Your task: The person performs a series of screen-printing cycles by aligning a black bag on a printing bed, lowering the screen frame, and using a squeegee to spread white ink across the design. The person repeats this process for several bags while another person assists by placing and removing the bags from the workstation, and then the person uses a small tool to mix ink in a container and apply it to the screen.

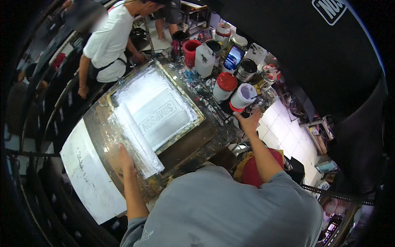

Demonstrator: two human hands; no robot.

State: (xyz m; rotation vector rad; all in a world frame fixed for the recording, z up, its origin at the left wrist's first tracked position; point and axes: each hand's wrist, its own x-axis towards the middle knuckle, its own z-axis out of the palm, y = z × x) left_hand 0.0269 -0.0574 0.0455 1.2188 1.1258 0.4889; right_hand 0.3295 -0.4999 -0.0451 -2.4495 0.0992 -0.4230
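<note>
A screen printing frame (182,96) with white ink smeared over its mesh lies on the worktable, a grey block with lettering showing through. Along its near-left side rests a long squeegee (135,142) coated in white ink. My left hand (126,161) is beside the squeegee with fingers stretched forward; whether it touches is unclear. My right hand (249,120) is spread, thumb apart from the fingers, just in front of an open tub of pale lavender paint (243,95) with a red base. Neither hand visibly holds anything.
A red-lidded white tub (225,85), a translucent jug (204,61), a red bucket (191,53) and several paint cans crowd the far right. A phone (233,57) stands among them. A white board (92,175) is at the left. A person in a white shirt (111,41) stands across the table.
</note>
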